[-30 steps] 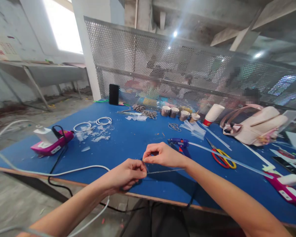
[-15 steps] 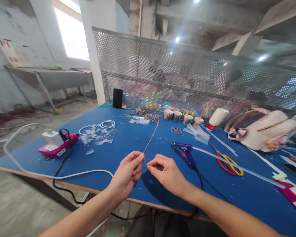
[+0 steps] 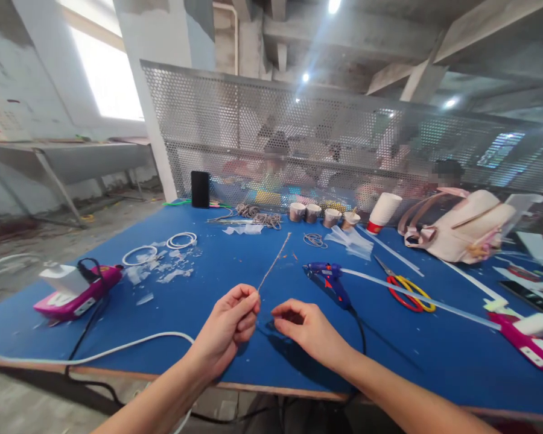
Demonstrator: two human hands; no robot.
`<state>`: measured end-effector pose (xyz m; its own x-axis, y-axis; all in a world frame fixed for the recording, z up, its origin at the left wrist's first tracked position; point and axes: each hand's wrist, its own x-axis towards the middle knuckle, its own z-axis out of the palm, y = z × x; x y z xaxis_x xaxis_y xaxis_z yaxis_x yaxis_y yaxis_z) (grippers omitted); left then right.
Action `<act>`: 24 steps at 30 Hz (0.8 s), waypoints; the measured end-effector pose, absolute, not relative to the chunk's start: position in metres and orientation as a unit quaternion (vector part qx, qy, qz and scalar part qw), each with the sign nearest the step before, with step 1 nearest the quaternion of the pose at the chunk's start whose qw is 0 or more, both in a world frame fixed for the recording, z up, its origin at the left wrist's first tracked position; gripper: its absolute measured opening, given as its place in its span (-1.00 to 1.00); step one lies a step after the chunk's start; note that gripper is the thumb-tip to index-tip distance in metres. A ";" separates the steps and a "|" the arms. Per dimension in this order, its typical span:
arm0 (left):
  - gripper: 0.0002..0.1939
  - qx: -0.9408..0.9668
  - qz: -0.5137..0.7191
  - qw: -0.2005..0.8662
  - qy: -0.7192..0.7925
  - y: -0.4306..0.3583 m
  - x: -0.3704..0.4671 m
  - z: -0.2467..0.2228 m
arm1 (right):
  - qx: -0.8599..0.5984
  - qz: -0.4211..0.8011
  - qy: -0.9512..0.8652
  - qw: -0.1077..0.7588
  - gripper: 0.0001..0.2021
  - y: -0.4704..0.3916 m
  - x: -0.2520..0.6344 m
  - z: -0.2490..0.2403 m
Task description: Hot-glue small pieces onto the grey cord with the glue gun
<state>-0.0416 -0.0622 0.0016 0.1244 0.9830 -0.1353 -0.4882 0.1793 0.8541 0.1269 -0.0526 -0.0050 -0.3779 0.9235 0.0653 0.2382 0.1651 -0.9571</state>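
Observation:
My left hand [image 3: 235, 319] pinches the near end of a thin grey-brown twisted cord [image 3: 276, 260] between thumb and fingers. The cord runs away from me in a nearly straight line above the blue table. Beside it, my right hand [image 3: 305, 328] hovers with curved fingers, thumb and forefinger apart, and nothing visible between them. To the right of that hand lies a blue glue gun [image 3: 329, 278] with a long clear glue stick [image 3: 389, 289] out of its back.
Red-and-yellow scissors [image 3: 407, 292] lie at the right. White rings [image 3: 181, 240] and plastic scraps [image 3: 176, 275] are at the left, by a magenta power strip [image 3: 79, 301]. Small cups [image 3: 332, 217], a cord bundle [image 3: 271, 220] and a pink backpack [image 3: 466, 232] stand along the back.
My right thumb and fingers have parted and come away from the cord's near end. My left hand still pinches it. The whole view has shifted slightly.

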 end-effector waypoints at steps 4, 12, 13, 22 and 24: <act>-0.71 0.365 0.558 0.628 0.402 -0.047 -0.048 0.006 | -0.460 0.321 -0.734 0.383 -0.86 -0.052 0.173 -0.002; -0.69 0.366 0.556 0.596 0.449 -0.011 -0.040 0.010 | -0.706 0.138 -0.658 0.225 -0.71 -0.016 0.243 -0.010; -0.70 0.364 0.555 0.594 0.456 -0.007 -0.037 0.010 | -0.707 0.146 -0.658 0.216 -0.68 -0.009 0.243 -0.010; -0.83 0.392 0.529 0.562 0.500 0.018 -0.024 0.010 | -0.636 0.220 -0.704 0.229 -0.78 0.016 0.219 -0.012; -0.85 0.400 0.523 0.556 0.506 0.024 -0.021 0.009 | -0.611 0.243 -0.707 0.259 -0.80 0.019 0.215 -0.015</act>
